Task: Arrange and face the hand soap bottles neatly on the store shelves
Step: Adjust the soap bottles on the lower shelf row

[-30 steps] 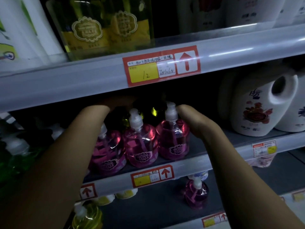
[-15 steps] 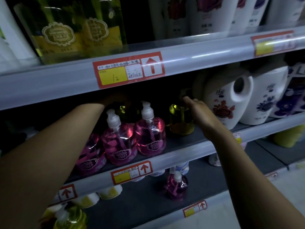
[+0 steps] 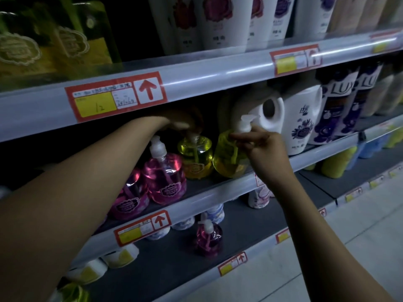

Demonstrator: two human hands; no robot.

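Note:
On the middle shelf stand two pink pump soap bottles at the left and two yellow ones to their right. My right hand grips the neck of the right yellow soap bottle, which is tilted near the shelf's front edge. My left hand reaches under the upper shelf and closes on the pump of the left yellow soap bottle, which stands upright further back.
White handled jugs and purple bottles stand right of the soaps. The upper shelf rail hangs low over my hands. A lone pink bottle and white tubs sit on the shelf below. Pale floor shows at lower right.
The view swung right. My right hand took hold of a yellow bottle and drew it forward to the shelf's front. My left hand moved from behind the pink bottles to the other yellow bottle's pump.

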